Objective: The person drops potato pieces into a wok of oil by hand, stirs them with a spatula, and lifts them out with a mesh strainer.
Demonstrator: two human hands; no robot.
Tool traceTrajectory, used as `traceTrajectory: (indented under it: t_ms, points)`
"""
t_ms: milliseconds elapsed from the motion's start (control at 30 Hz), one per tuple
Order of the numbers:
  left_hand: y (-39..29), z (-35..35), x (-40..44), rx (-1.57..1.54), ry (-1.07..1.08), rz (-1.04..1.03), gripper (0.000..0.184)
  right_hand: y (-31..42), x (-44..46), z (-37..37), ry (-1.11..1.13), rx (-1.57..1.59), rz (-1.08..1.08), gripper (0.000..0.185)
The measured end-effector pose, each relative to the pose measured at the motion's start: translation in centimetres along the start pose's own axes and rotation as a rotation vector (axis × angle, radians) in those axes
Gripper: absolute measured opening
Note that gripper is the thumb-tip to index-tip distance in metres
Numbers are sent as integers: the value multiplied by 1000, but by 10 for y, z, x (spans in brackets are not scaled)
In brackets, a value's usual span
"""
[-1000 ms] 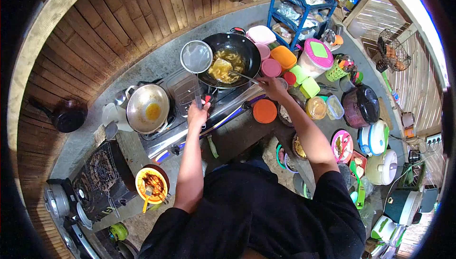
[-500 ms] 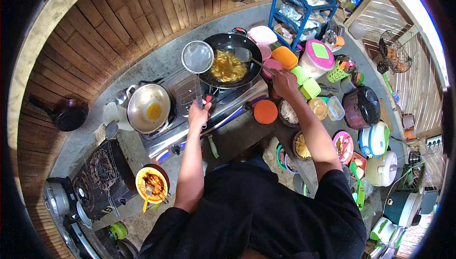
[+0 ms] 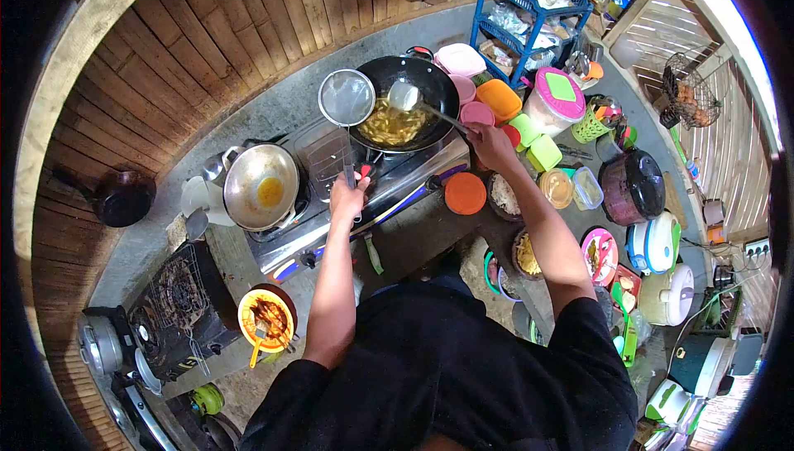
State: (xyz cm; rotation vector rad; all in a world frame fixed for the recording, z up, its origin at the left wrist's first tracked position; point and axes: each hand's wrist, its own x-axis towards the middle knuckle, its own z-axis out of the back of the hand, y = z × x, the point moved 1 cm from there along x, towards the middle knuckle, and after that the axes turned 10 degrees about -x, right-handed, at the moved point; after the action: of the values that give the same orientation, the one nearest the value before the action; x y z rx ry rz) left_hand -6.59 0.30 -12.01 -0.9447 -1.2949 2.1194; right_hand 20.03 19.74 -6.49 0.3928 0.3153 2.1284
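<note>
My left hand (image 3: 347, 198) is closed around the handle of a round mesh strainer (image 3: 346, 97). The strainer's bowl hangs at the left rim of a black wok (image 3: 432, 79) on the stove. Beside that hand is the wok's red-and-black handle (image 3: 364, 171); whether my fingers touch it I cannot tell. In the wok, pale yellow strips of food (image 3: 393, 127) lie in bubbling oil. My right hand (image 3: 491, 145) grips a metal spatula (image 3: 404, 96), its blade tilted up above the food and catching the light.
Left of the wok, a silver pan (image 3: 246, 188) with a little yellow oil sits on the stove (image 3: 389, 186). An orange bowl (image 3: 246, 319) of red sauce stands lower left. Plastic containers (image 3: 498, 101) crowd the right side, near a blue rack (image 3: 529, 14) and a bowl of shredded food (image 3: 527, 254).
The spatula's blade has shifted left over the wok and turned, now looking bright. My right hand has moved slightly left and down. The strainer stays almost in place.
</note>
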Motion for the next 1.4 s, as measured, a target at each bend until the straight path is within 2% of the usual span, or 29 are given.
traceTrajectory:
  t_ms: [100,167,300,367,400,467,567,700,767,800,867,967,1067,1200,1267,1400]
  points:
    - [2,0,2,-5,-4,3,27,-5,4,5,-84,-165,1,29]
    - [3,-1,2,-28,1,-5,27,-11,5,6,-215,-335,58,29]
    - [2,-1,1,-47,3,3,27,-15,5,9,-180,-398,60,27]
    - [3,-1,2,-37,4,-3,27,-16,5,8,41,-294,-36,27]
    - [3,-1,3,-25,6,-10,27,-18,6,7,41,-294,-35,27]
    - [3,0,3,-22,7,-9,28,-22,6,1,223,-21,-100,28]
    - [3,0,1,-14,6,-6,28,-26,6,-15,317,99,-76,30]
    - [0,0,0,-11,12,2,28,-5,-1,-6,319,174,-130,30]
    - [-2,0,1,-15,-3,-2,28,-7,2,-6,55,77,-52,28]
    - [0,0,0,-16,-15,1,27,-8,3,-5,54,76,-52,28]
    - [2,-1,1,-9,-14,-16,27,-8,7,-1,-71,-121,-32,27]
    - [7,-1,3,-2,-15,-24,27,-5,7,8,-75,-286,-77,28]
    - [2,0,1,-12,-12,-15,27,-17,11,-12,-113,-289,-44,27]
    - [-1,0,-1,-20,-9,7,27,-18,13,-30,-17,-142,-58,27]
    - [2,-1,2,-24,-10,5,26,-2,7,-16,182,103,-101,28]
    - [2,-2,1,-50,-15,19,27,2,3,-18,169,62,5,29]
